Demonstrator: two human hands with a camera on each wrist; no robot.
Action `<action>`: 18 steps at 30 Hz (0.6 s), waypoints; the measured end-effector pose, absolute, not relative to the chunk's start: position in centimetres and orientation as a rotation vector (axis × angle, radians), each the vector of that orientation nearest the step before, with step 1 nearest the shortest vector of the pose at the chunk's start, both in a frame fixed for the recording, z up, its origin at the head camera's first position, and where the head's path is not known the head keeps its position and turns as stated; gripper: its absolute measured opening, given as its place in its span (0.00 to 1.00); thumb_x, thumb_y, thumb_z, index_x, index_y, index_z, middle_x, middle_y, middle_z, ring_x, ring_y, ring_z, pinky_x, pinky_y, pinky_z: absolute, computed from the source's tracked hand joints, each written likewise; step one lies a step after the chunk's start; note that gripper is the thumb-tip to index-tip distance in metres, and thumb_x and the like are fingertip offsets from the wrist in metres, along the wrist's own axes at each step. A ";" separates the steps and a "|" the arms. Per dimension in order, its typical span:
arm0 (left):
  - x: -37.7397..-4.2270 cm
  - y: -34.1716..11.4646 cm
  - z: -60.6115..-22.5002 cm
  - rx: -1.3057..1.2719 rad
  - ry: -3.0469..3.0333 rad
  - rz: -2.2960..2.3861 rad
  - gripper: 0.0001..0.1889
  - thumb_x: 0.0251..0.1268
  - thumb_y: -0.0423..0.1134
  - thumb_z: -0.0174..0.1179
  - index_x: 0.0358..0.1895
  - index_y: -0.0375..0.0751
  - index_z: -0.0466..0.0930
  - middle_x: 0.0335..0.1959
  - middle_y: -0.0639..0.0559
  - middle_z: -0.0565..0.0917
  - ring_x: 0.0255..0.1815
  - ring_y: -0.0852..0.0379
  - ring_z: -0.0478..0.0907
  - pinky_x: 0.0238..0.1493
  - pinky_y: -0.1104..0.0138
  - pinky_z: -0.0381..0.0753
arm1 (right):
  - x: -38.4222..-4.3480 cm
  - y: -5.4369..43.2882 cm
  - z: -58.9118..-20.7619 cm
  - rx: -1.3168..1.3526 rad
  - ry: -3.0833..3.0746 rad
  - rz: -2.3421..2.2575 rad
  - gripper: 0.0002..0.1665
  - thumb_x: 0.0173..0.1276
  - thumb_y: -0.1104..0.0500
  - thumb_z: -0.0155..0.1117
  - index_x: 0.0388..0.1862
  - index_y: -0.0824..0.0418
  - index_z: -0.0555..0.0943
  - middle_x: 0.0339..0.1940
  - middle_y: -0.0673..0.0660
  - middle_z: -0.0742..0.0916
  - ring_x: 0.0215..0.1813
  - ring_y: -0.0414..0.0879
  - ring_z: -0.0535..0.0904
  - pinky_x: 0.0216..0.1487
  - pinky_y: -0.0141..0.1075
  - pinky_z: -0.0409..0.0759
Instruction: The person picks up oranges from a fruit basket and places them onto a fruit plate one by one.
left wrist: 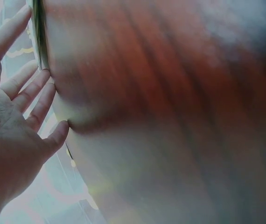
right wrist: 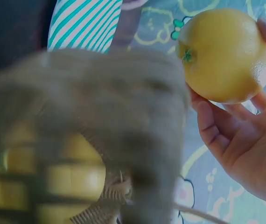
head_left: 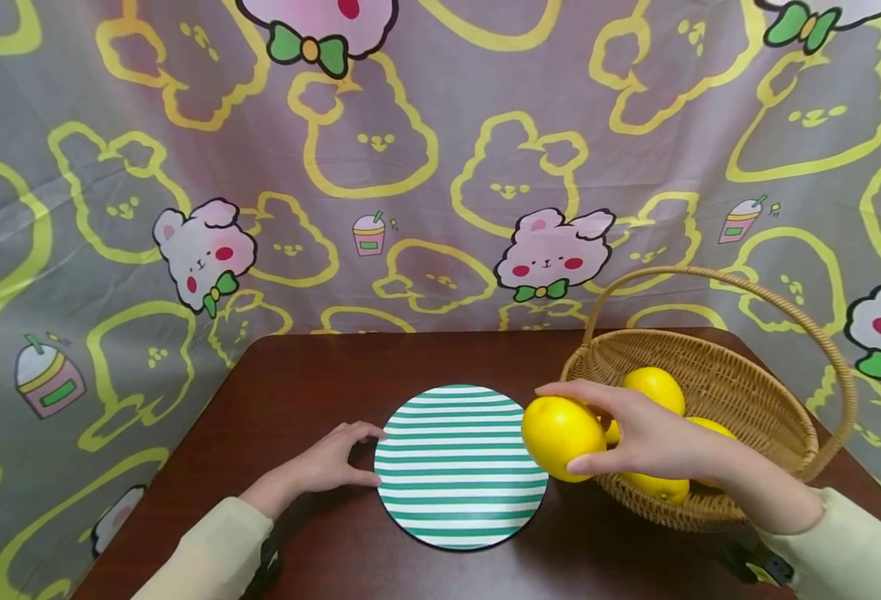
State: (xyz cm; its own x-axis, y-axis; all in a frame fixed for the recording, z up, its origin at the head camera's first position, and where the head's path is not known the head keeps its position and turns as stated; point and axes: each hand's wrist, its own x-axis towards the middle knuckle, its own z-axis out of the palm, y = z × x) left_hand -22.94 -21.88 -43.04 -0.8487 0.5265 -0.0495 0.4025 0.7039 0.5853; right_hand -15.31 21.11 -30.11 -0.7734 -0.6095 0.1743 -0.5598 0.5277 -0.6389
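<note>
My right hand [head_left: 638, 437] grips a yellow lemon [head_left: 560, 433] between thumb and fingers, above the right edge of a round mat [head_left: 458, 483] with green and white stripes. In the right wrist view the lemon [right wrist: 224, 56] shows a small green stem end, with the fingers curled under and around it. My left hand [head_left: 335, 457] rests at the mat's left edge, thumb and fingers spread apart with their tips right at the rim. In the left wrist view the fingers of the left hand [left wrist: 18, 130] are mostly straight over the tabletop.
A wicker basket [head_left: 755, 392] with a tall arched handle [head_left: 778, 304] stands at the right, holding several more lemons [head_left: 653, 390]. All this stands on a dark reddish-brown table [head_left: 312, 375]. Behind it hangs a grey curtain [head_left: 425, 108] with cartoon animals.
</note>
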 end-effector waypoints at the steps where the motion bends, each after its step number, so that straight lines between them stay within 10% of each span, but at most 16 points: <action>1: -22.9 -21.9 -43.0 0.746 2.698 0.854 0.35 0.51 0.54 0.73 0.61 0.44 0.73 0.56 0.52 0.75 0.56 0.49 0.68 0.56 0.49 0.70 | -15.3 20.8 -30.2 -1.040 2.678 -1.084 0.41 0.58 0.46 0.74 0.69 0.45 0.68 0.57 0.44 0.78 0.45 0.45 0.76 0.41 0.41 0.76; 18: -22.9 -21.8 -42.9 0.733 2.704 0.847 0.35 0.51 0.54 0.73 0.62 0.44 0.73 0.57 0.51 0.75 0.57 0.49 0.68 0.57 0.49 0.69 | -15.1 15.4 -32.7 -1.023 2.631 -1.069 0.43 0.56 0.41 0.74 0.69 0.42 0.68 0.59 0.40 0.77 0.48 0.41 0.76 0.45 0.40 0.77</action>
